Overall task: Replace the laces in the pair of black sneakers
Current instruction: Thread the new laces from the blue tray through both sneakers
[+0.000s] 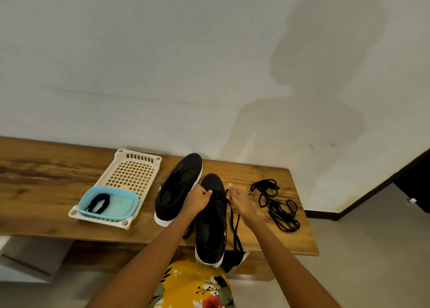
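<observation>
Here, in the head view, we see a wooden table (46,179) running from the left edge to about the middle right, pushed against a pale wall (162,51). On it, near the centre, stand two black sneakers with white soles. The near sneaker (213,226) points its toe toward twelve o'clock and its heel hangs over the table's front edge, above a yellow flowered garment (190,286). The far sneaker (176,189) lies just beside it at ten o'clock, toe tilted toward one o'clock, with its eyelets bare. Our left hand (197,199) is curled, pinching a lace at the near sneaker's left eyelets. Our right hand (239,202) is also curled, pinching the black lace (235,224) at the shoe's right side; that lace trails down toward six o'clock past the table edge. At three o'clock from the sneakers, well apart from them, a loose pile of black laces (277,205) lies tangled on the table. At nine o'clock sits a cream plastic basket (132,168) with a grid bottom, and in its near end rests a light blue tray (116,205) holding a short coiled black lace (99,203). A person's shadow (314,98) falls on the wall at one o'clock.
</observation>
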A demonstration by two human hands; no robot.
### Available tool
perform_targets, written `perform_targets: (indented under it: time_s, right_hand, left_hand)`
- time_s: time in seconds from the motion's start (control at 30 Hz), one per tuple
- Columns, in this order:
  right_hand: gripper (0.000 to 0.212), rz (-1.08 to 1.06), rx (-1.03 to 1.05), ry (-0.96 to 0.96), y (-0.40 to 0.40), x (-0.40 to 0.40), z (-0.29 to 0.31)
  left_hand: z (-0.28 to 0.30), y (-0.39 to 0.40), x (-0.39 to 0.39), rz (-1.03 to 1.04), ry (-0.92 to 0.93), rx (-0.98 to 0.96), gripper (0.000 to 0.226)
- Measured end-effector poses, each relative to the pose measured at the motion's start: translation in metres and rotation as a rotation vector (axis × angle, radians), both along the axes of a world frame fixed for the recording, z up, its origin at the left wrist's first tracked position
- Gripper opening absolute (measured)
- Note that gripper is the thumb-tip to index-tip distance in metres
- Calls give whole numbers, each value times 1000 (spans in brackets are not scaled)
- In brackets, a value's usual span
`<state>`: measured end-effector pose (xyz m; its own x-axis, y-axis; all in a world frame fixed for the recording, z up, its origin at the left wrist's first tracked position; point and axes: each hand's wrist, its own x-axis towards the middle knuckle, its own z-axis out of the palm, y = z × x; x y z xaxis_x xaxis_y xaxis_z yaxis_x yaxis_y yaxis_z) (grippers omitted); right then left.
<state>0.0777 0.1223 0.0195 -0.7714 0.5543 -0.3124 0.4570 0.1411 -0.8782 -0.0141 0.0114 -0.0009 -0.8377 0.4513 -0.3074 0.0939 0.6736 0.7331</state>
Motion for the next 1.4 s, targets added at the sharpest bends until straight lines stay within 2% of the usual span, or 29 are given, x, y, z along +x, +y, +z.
perform_targets:
  time_s: [0.13,0.23,0.3,0.43,0.5,0.6,0.67,0.73,0.97,1.1,1.23,1.4]
  right_hand:
    - [27,21,6,-20,-3,-11,-1]
    - [24,-20,8,-6,-5,-18,3]
    - [20,-1,74,25,-5,-19,4]
    - [29,62,172,71,-7,-20,-4]
    - [24,64,170,39,-9,-22,-8]
    - [19,75,184,-13,-13,-23,-14]
    - [20,99,238,-49,-13,-22,-19]
    - [20,145,314,-92,-14,-22,-22]
    - [21,303,694,-210,-18,-31,-21]
    - [21,352,804,-245,-21,-37,-22]
    - [22,355,814,-224,-21,-35,-25]
    - [22,296,655,-155,-20,-32,-32]
  left_hand:
    - [5,14,-3,-18,12,-161,48]
    - [8,16,-3,-21,20,-231,33]
    - [10,13,-4,0,6,-225,30]
    - [9,6,-8,45,-67,-157,28]
    - [7,2,-9,95,-130,-120,23]
    - [-1,-5,-12,259,-338,47,15]
    - [-5,-12,-13,341,-510,183,17]
    - [-10,-16,-14,382,-588,265,20]
    - [-17,-18,-11,359,-569,332,17]
    - [-20,-21,-11,318,-526,332,16]
    - [-23,-23,-10,253,-485,303,18]
    - [-23,-23,-15,200,-487,264,25]
